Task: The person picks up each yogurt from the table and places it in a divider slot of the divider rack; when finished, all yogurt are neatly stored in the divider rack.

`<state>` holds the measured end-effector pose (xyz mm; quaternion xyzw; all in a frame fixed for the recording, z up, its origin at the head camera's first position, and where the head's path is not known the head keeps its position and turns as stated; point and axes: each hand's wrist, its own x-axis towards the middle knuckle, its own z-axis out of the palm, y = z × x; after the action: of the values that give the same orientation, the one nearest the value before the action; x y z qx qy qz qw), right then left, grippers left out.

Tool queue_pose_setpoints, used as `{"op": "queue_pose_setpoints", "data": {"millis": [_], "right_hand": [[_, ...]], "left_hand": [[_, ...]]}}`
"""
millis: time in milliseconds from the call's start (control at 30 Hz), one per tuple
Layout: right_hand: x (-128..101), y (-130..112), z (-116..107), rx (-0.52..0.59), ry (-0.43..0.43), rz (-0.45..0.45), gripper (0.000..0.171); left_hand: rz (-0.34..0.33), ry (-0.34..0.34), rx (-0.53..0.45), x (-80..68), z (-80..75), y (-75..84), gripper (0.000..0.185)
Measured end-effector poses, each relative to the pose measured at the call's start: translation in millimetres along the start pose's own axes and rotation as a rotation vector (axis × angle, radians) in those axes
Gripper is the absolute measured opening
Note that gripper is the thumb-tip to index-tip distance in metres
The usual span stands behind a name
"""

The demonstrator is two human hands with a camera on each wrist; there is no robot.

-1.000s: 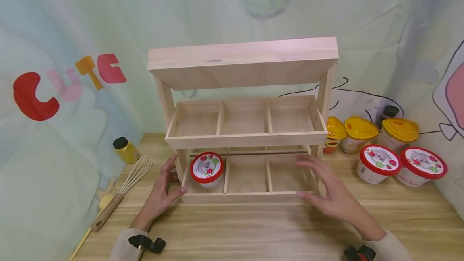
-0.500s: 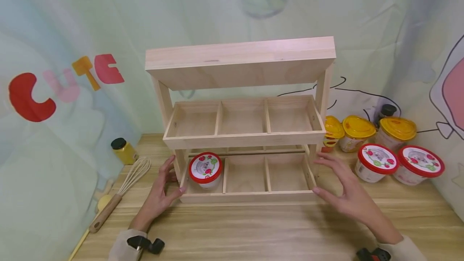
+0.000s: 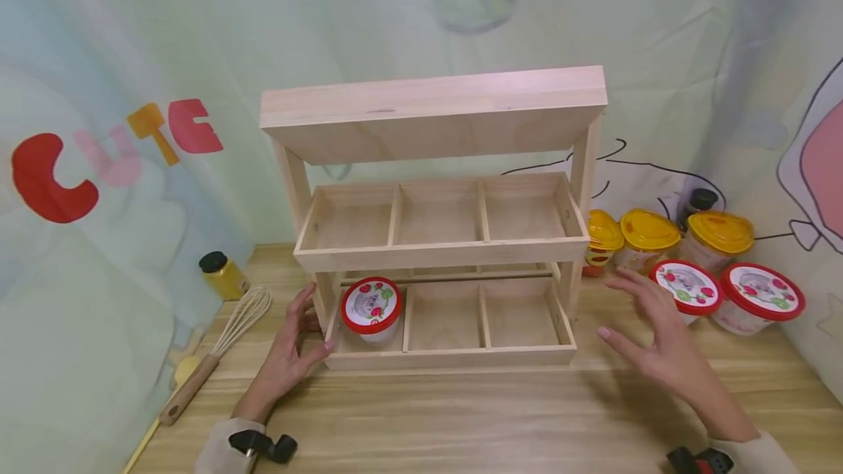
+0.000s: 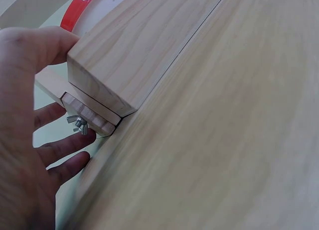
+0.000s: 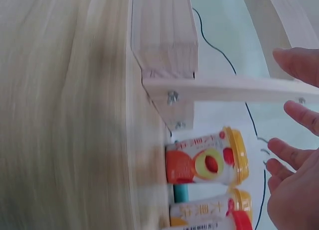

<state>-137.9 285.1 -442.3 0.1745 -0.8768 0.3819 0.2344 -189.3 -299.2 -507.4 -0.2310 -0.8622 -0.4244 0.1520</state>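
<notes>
A three-tier wooden rack [image 3: 435,101] with compartmented trays stands mid-table in the head view. My left hand [image 3: 290,350] holds its lower left corner. In the left wrist view the thumb is on the tray's front corner, with the fingers around the side post near a wing nut [image 4: 79,123]. A small tub with a red-rimmed lid [image 3: 372,306] sits in the left compartment of the bottom tray. My right hand [image 3: 665,346] hovers to the right of the rack, apart from it, fingers spread and holding nothing.
Red-lidded tubs [image 3: 764,291], several yellow-lidded tubs [image 3: 650,232] and a black-capped container [image 3: 702,200] stand at the right. At the left are a yellow jar [image 3: 225,278] and a whisk [image 3: 197,382] with a wooden handle. Printed curtain hangs behind.
My right hand has drawn away to the right, from over the bottom tray's right end, past its right side, to beside the red-lidded tubs. The left hand keeps its place at the rack's corner.
</notes>
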Motion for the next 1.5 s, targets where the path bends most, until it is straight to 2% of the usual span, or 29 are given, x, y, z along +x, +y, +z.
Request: {"op": "queue_pose_setpoints", "data": {"millis": [133, 367, 467, 700, 1000, 1267, 1500], "right_hand": [[-0.3, 10.7, -8.6, -0.002, 0.005, 0.045, 0.071], [2.3, 27.7, -26.2, -0.107, 0.012, 0.171, 0.072], [3.0, 36.2, -31.2, -0.140, 0.030, 0.187, 0.072], [5.1, 51.5, -40.5, -0.130, 0.044, 0.249, 0.076], [12.5, 61.3, -43.3, -0.180, 0.057, 0.253, 0.070], [12.9, 66.4, -42.2, -0.185, 0.045, 0.292, 0.071], [12.8, 68.3, -38.1, -0.214, -0.002, 0.356, 0.076]], "left_hand": [[-0.002, 0.001, 0.001, 0.1, 0.4, -0.3, 0.106], [-0.011, 0.006, -0.001, -0.1, -0.4, -1.7, 0.105], [-0.014, 0.008, -0.002, -0.3, -0.4, -2.5, 0.105], [-0.015, 0.011, -0.010, -0.3, 0.2, -3.2, 0.105], [-0.029, -0.002, -0.013, 0.9, 2.0, -3.4, 0.105], [-0.009, 0.007, -0.025, 1.0, 1.8, -3.7, 0.105], [-0.017, 0.007, -0.018, 0.9, 0.4, -2.6, 0.105]]}}
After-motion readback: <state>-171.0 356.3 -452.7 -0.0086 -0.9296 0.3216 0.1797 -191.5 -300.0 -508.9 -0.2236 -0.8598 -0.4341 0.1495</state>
